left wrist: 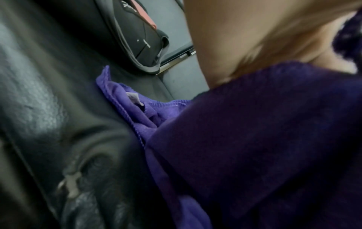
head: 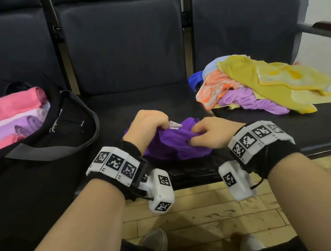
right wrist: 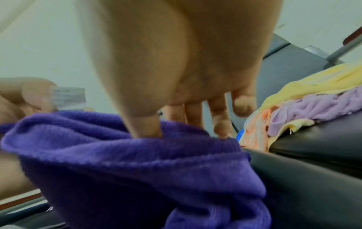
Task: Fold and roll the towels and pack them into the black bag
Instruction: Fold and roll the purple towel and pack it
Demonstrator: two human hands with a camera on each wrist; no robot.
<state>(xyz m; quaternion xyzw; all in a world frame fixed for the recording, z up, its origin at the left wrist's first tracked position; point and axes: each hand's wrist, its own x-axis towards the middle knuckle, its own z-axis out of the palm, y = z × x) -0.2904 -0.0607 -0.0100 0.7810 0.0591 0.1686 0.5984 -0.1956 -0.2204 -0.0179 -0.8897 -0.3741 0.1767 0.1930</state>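
A: Status?

B: My left grip (head: 147, 126) and right grip (head: 213, 132) both pinch the purple towel (head: 174, 145), bunched and unfolded on the middle seat (head: 156, 98); I count about four rolls in the bag (head: 67, 127) on the left; a loose pile (head: 262, 84) waits on the right.

A: Surroundings?

B: The surface is dark padded seating; wood floor (head: 206, 212) below, pale wall (head: 327, 2) at right; by my guess roughly half is left.

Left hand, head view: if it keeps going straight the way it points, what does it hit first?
The left hand grips the purple towel and points forward and slightly right, toward the middle seat's rear. Beyond the towel, bare seat cushion, then probably the backrest. Depth is unclear.
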